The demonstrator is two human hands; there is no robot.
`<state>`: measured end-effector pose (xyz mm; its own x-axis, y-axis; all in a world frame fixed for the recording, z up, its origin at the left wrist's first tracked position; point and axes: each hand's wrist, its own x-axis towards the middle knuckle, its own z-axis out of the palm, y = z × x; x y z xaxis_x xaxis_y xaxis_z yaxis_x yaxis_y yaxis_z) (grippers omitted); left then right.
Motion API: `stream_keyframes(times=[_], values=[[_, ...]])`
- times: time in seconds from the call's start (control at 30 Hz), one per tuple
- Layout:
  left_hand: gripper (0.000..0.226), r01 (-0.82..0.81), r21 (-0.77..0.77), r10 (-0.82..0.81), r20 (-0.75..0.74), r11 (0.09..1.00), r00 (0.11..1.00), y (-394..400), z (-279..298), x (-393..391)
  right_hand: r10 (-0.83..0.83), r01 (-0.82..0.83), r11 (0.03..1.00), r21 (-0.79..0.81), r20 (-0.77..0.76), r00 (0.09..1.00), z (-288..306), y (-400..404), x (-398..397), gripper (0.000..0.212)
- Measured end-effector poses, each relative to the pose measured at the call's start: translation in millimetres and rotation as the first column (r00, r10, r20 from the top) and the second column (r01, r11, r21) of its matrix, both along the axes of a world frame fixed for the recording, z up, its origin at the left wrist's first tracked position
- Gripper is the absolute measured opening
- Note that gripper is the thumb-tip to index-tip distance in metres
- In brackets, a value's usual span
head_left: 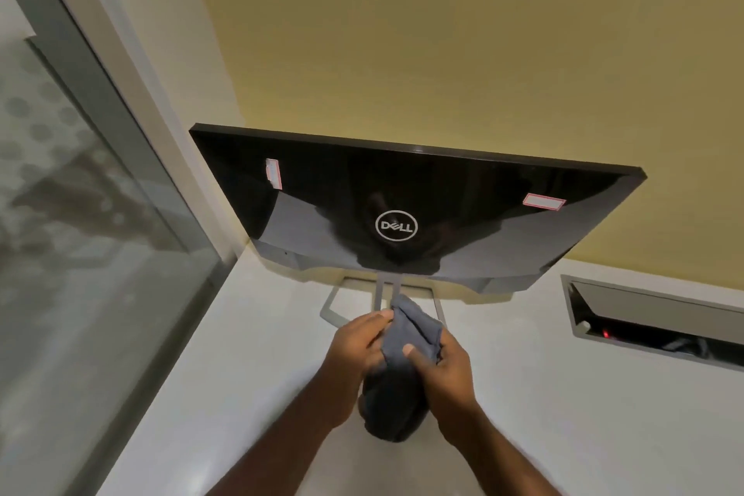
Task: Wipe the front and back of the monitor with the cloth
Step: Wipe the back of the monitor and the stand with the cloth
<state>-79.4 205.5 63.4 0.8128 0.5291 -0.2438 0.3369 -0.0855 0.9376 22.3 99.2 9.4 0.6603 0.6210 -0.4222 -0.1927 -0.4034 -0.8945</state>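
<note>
A black monitor (463, 209) stands on the white desk with its glossy back turned toward me, a round logo at its middle and two white stickers near the upper corners. Its grey stand (386, 290) shows below the panel. A dark grey cloth (406, 338) is bunched in front of the stand, and part of it hangs down between my wrists. My left hand (358, 346) pinches the cloth's left side. My right hand (443, 366) grips it from the right with the thumb on top. The screen side is hidden.
The white desk (249, 354) runs to a yellow wall (443, 32) behind the monitor. A glass partition with a grey frame (80, 193) borders the left. At the right, a recessed cable box (652, 318) with a red light sits open in the desk.
</note>
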Motion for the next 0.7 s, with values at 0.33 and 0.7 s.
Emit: stream_keyframes(times=[0.33,0.7], values=[[0.034,-0.569,0.714,0.029,0.613,0.409,0.790,47.7,122.8,23.8,-0.203,0.205,0.975,-0.082,0.032,0.979,-5.3,20.4,70.5,0.012],[0.038,-0.474,0.790,0.075,0.485,0.388,0.871,67.4,117.8,63.2,-0.078,0.078,0.987,-0.144,0.004,0.997,-16.5,85.1,85.0,0.011]])
